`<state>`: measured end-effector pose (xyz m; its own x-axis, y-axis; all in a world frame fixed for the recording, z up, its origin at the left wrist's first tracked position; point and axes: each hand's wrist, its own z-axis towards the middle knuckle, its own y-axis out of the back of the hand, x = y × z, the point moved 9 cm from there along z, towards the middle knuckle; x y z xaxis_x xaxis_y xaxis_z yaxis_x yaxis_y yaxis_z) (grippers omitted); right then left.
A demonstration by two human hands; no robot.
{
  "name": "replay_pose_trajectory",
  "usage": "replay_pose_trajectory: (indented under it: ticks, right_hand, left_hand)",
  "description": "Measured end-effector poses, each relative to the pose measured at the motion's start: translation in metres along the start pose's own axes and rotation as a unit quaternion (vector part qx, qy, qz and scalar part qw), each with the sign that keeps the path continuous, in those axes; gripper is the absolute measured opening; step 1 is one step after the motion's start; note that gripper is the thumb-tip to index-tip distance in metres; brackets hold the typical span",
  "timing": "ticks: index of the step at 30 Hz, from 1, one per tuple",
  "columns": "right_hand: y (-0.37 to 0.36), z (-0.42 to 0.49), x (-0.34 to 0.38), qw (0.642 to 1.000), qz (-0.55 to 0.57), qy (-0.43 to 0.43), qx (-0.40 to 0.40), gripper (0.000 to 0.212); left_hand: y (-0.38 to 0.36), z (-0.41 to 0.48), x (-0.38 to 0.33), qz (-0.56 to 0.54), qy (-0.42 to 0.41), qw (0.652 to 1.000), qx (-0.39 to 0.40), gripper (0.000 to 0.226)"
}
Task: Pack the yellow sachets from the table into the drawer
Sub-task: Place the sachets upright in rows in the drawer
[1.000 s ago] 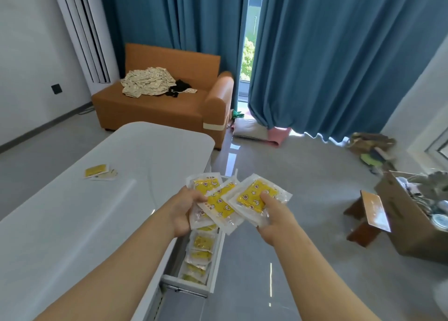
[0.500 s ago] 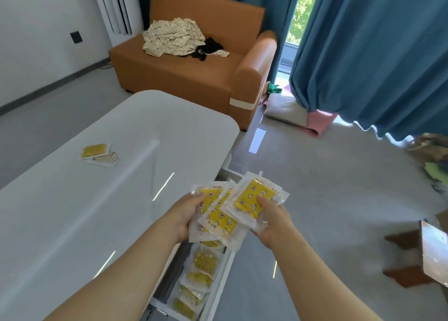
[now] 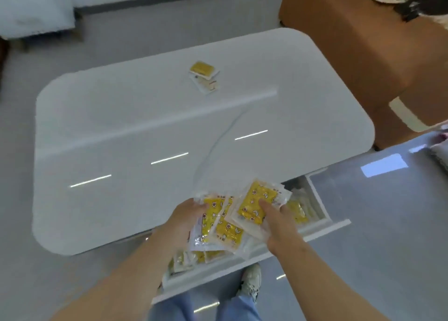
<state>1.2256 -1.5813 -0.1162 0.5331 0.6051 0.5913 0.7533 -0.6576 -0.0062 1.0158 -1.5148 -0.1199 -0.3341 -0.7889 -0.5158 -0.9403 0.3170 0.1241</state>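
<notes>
Over the open drawer, two bare hands hold a bunch of yellow sachets. The bunch is spread out like a fan, with each pack lying partly on the next one.

The left hand grips the left side of the bunch, with its thumb on top and its fingers hidden below. The right hand pinches the right side. Its thumb presses down on the top sachet, which is yellow with little pictures and has a clear edge. Both hands are closed tight on the packs.

The drawer is white and sticks out from the near side of the white table. Some packed sachets lie inside it, to the right of the hands. More of them peek out below the left hand. The hands and the bunch hide the middle of the drawer.

Far across the table, near its other side, two sachets lie touching, well apart from the hands. One is yellow and lies partly on a paler one.

An orange sofa stands just beside the far right corner of the table. The floor is grey and shiny. At the bottom, a pale shoe and blue jeans show below the drawer.
</notes>
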Motion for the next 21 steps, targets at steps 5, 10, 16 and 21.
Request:
replay_pose_trajectory:
  ticks: [5, 10, 16, 21]
  right_hand:
    - [-0.028, 0.037, -0.033, 0.991, -0.109, -0.012, 0.071, 0.048]
    - [-0.029, 0.082, -0.074, 0.976, -0.198, -0.024, 0.088, 0.013]
    - [-0.036, 0.128, -0.134, 0.972, -0.181, -0.095, 0.113, 0.016]
    - [-0.055, 0.135, -0.186, 0.954, -0.118, -0.214, 0.171, 0.031]
  left_hand:
    - [0.029, 0.027, 0.068, -0.033, 0.063, 0.993, -0.089, 0.045]
    - [0.045, 0.065, 0.130, -0.069, 0.080, 0.978, -0.178, 0.019]
    - [0.058, 0.117, 0.182, -0.040, 0.098, 0.969, -0.222, 0.028]
    - [0.066, 0.155, 0.212, 0.077, 0.102, 0.970, -0.207, 0.030]
